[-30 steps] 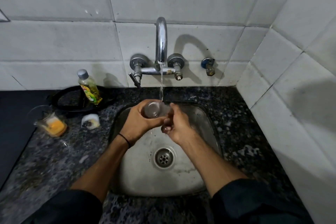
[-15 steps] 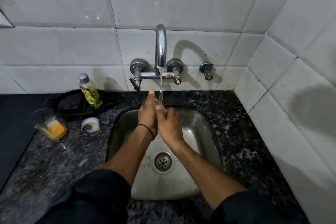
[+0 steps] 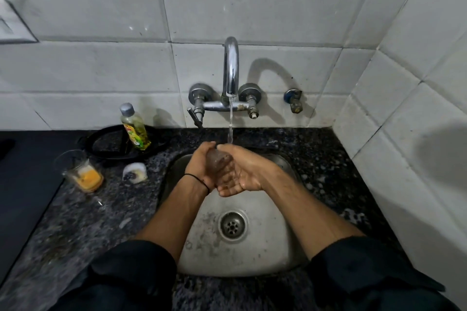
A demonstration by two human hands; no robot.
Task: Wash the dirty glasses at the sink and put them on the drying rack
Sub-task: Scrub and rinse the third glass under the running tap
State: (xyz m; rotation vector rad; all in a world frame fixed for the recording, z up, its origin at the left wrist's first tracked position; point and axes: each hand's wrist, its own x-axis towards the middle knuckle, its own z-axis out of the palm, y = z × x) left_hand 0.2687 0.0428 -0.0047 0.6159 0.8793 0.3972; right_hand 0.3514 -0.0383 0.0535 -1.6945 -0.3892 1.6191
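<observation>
Over the steel sink (image 3: 235, 257), both grips close round one clear glass (image 3: 217, 159) held under the thin stream (image 3: 230, 121) from the tap (image 3: 231, 65). The left grip (image 3: 201, 168) wraps its fingers about the glass's left side, and the right grip (image 3: 243, 171) cups it from the right with fingers curled over the top. On the counter (image 3: 101, 222) to the left stand a second glass (image 3: 83, 174) with orange residue, a soap bottle (image 3: 134, 129) and a white sponge (image 3: 135, 171).

no legible text, bottle label (image 3: 134, 133) blurred
</observation>
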